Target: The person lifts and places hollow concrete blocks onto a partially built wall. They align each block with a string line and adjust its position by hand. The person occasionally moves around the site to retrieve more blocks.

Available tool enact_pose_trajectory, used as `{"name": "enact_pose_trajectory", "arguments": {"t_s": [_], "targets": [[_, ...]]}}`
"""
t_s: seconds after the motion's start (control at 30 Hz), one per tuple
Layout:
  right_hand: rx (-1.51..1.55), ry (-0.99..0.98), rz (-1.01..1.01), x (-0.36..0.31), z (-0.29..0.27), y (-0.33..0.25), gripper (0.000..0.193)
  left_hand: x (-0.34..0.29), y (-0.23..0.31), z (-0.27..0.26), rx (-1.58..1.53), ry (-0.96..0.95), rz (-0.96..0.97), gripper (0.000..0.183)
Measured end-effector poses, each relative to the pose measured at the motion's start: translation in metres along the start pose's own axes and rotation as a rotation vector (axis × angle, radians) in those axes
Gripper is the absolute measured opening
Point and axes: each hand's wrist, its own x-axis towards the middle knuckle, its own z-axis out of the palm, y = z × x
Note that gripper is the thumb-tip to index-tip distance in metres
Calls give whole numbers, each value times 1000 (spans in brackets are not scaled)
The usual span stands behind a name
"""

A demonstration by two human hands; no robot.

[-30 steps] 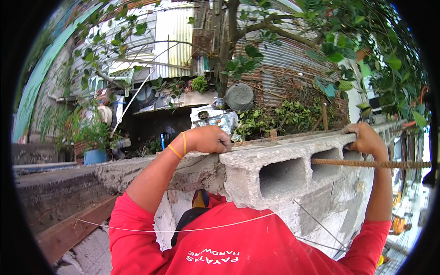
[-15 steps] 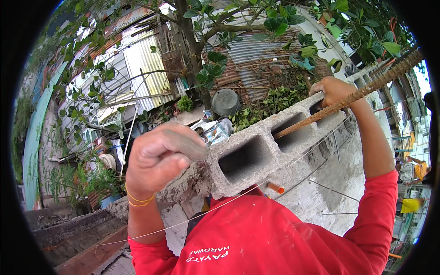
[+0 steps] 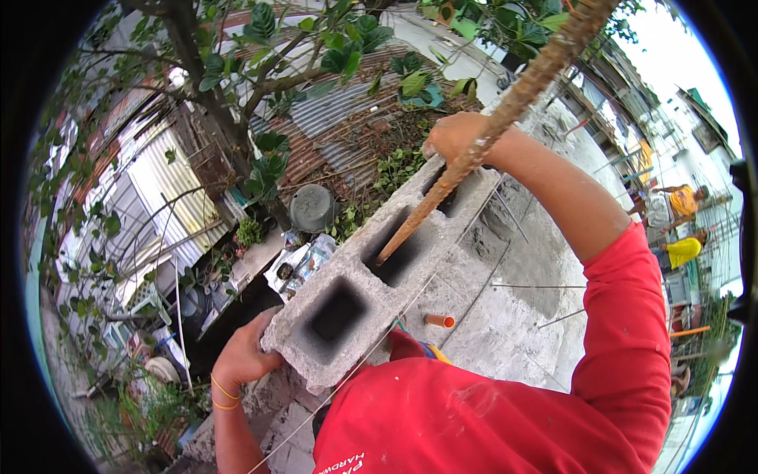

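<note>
A grey hollow concrete block [image 3: 379, 299] lies slantwise in front of me, its open cells facing up. At its near left end, my left hand [image 3: 246, 351] grips the end wall, a yellow band round the wrist. Over the far end, my right hand [image 3: 462, 136] is closed on the block's edge, its fingertips partly hidden. A rusty steel bar [image 3: 483, 141] passes in front of my right wrist and down into the middle cell. A thin string line [image 3: 359, 365] runs along the block's near side.
An orange pipe end [image 3: 439, 321] and thin steel rods [image 3: 537, 286] stick out beside the wall on my side. Beyond the block are a grey bucket [image 3: 313, 208], a tree [image 3: 207, 75] and corrugated sheets [image 3: 335, 118]. People in yellow [image 3: 684, 251] are at the far right.
My left hand has come down from above the block's left end and taken hold of it. The view has turned, so the block appears lower and further left. My right hand keeps its grip.
</note>
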Motion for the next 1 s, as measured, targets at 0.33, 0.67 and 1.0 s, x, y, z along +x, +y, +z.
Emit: {"name": "enact_pose_trajectory", "arguments": {"t_s": [0.33, 0.67, 1.0], "targets": [[-12, -31, 6, 0, 1, -1, 36, 21, -41, 32, 58, 10, 252, 42], [9, -51, -61, -3, 3, 1, 22, 21, -27, 27, 59, 7, 341, 30], [35, -57, -4, -7, 7, -5, 27, 16, -16, 29, 166, 25, 395, 27]]}}
